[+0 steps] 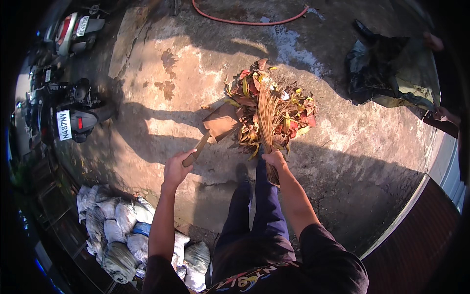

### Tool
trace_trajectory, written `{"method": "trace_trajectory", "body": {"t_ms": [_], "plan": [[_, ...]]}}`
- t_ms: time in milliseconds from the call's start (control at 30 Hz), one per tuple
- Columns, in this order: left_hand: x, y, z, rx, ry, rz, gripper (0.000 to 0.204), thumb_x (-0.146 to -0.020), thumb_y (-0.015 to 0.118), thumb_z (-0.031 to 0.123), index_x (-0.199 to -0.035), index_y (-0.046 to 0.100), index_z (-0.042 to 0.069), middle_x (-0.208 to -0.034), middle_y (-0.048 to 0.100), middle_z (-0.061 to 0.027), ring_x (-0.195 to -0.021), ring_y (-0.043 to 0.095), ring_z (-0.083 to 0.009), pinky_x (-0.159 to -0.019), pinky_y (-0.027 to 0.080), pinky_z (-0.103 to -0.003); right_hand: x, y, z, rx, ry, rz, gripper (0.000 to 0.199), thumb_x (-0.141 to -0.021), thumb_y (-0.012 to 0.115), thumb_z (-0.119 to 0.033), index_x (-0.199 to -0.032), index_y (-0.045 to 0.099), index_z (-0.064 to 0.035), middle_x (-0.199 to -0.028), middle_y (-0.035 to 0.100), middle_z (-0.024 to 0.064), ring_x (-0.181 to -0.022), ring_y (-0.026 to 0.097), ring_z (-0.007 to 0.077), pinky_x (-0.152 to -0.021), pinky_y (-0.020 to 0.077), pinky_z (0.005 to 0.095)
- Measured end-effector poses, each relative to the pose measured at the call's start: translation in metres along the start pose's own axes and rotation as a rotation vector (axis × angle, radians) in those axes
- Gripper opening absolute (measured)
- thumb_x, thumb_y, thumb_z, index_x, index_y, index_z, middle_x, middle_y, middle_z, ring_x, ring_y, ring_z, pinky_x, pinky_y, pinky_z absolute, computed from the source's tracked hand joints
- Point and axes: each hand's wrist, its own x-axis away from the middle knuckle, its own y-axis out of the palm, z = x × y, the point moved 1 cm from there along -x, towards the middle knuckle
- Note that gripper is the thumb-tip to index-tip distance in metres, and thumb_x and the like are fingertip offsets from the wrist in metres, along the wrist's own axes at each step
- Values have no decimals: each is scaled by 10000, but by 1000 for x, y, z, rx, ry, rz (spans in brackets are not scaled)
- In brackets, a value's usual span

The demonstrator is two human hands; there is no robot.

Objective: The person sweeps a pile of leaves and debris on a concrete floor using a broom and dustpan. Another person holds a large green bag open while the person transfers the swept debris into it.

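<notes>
- Head view: the person stands on a concrete yard (161, 93) over one heap of dry leaves (274, 105), red, yellow and brown, lying in the sun just ahead of the feet.
- Left hand (177, 169) is clenched round the wooden handle of a brown dustpan (221, 122), whose flat blade touches the left edge of the heap.
- Right hand (275, 159) grasps the bound end of a stick broom (268, 115); its pale bristles fan out across the middle of the leaves.
- Step in hand, as it appears: gathering the heap onto the pan, with most leaves not yet on the blade.
- Next move would call for the pan edge kept flat against the ground and the bristles drawn leftward toward it, so that leaves do not slip underneath.
- Count: one dustpan, one broom, one leaf heap, two hands at work.
- Around them: one red hose (245, 20) curving at the top, a wet patch beside it, one dark plastic bag (379, 73) held open at the right by another person's hand (443, 115), two parked scooters (68, 115) at the left, and several filled sacks (122, 235) piled at the lower left.
</notes>
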Motion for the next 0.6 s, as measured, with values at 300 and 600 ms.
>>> {"method": "trace_trajectory", "body": {"t_ms": [300, 600], "plan": [[-4, 4, -3, -1, 74, 32, 494, -713, 662, 92, -1188, 595, 210, -894, 616, -132, -836, 603, -330, -731, 474, -408, 41, 25, -12, 77, -74, -116, 725, -671, 673, -314, -1316, 462, -58, -987, 655, 162, -917, 636, 245, -802, 490, 344], [23, 11, -70, 6, 58, -34, 494, -774, 646, 128, -1246, 533, 219, -978, 640, -161, -900, 608, -359, -752, 490, -429, 93, -59, 35, -157, -158, 295, 681, -680, 661, -186, -1322, 461, -77, -963, 659, 141, -794, 638, 190, -691, 509, 333]]}}
